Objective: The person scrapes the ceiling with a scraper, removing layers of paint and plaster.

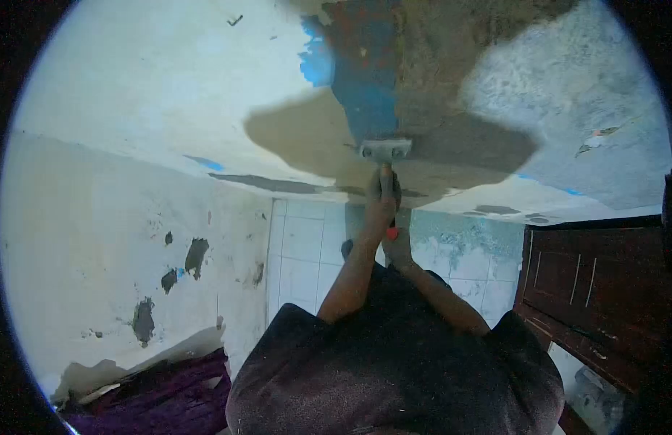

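A scraper (385, 150) with a wide metal head rests against the wall (292, 123), at the lower end of a blue painted strip (372, 94). My left hand (383, 199) is wrapped round its handle just below the head. Lower down, my right hand (398, 249) is closed round the handle's red end (392, 233). Bare grey-brown plaster shows to the right of the blue strip. My shadow falls across the wall around the head.
White floor tiles (301, 239) lie below the wall. A dark wooden cabinet (611, 279) stands at the right. The left wall (97, 239) has grey patches, with purple cloth (162, 399) beneath it.
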{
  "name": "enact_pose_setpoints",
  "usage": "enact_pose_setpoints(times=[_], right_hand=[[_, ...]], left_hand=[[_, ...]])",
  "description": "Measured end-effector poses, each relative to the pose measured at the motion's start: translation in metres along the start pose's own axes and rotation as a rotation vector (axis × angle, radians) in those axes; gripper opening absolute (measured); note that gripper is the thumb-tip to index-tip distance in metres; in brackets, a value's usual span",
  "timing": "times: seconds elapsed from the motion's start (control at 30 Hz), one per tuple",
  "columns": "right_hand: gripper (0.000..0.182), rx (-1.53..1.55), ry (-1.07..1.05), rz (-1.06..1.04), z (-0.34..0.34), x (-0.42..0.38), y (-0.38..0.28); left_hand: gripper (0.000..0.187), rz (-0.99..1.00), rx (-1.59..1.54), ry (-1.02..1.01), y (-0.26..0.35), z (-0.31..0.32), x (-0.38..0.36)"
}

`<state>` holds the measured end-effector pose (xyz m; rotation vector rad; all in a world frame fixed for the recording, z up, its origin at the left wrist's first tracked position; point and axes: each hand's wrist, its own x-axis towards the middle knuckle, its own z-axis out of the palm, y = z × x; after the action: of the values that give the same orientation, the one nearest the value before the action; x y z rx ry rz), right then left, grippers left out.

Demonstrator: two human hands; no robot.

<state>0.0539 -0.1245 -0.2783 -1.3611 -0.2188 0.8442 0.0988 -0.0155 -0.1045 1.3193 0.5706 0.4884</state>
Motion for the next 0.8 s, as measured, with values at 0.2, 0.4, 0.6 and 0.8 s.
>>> enact_pose_setpoints(times=[0.2, 0.4, 0.6, 0.8], right_hand=[[0.032, -0.601, 0.120, -0.005, 0.009, -0.017, -0.014], [0.037, -0.595, 0.174, -0.007, 0.018, -0.028, -0.043], [0.029, -0.486, 0.125, -0.298, 0.029, -0.005, -0.062], [0.020, -0.438, 0.044, -0.088, 0.027, 0.010, -0.053]], left_hand=[[0.043, -0.164, -0.104, 0.000, -0.033, -0.012, -0.004], [0.044, -0.233, -0.093, 0.016, -0.037, -0.016, -0.008], [0.046, -0.061, 0.011, 0.049, 0.018, -0.005, 0.005], [0.042, -0.304, -0.080, 0.022, -0.026, -0.018, -0.002]])
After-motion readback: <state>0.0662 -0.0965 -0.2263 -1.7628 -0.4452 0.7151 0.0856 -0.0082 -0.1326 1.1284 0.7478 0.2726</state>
